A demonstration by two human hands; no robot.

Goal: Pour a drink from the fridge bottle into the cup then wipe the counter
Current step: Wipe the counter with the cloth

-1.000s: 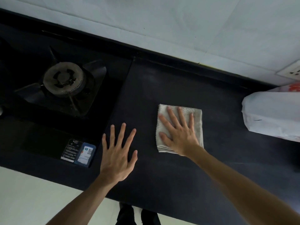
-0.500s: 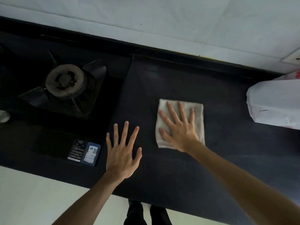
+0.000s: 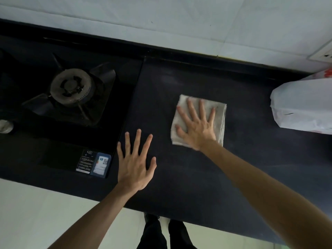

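A folded grey-white cloth [image 3: 218, 112] lies flat on the dark counter [image 3: 188, 177], right of the middle. My right hand [image 3: 196, 125] presses on it with straight, spread fingers and covers most of its left and middle part. My left hand [image 3: 135, 162] lies flat on the bare counter to the left of the cloth, fingers spread, holding nothing. No bottle or cup is in view.
A black gas hob [image 3: 71, 88] with a round burner fills the left side, with a sticker [image 3: 93, 163] on its front corner. A white plastic bag [image 3: 303, 105] sits at the right edge. A white tiled wall [image 3: 161, 20] runs behind the counter. A wall socket [image 3: 323, 54] is at upper right.
My right hand has slid the cloth a little toward the wall. My left hand stays flat in much the same spot beside the hob.
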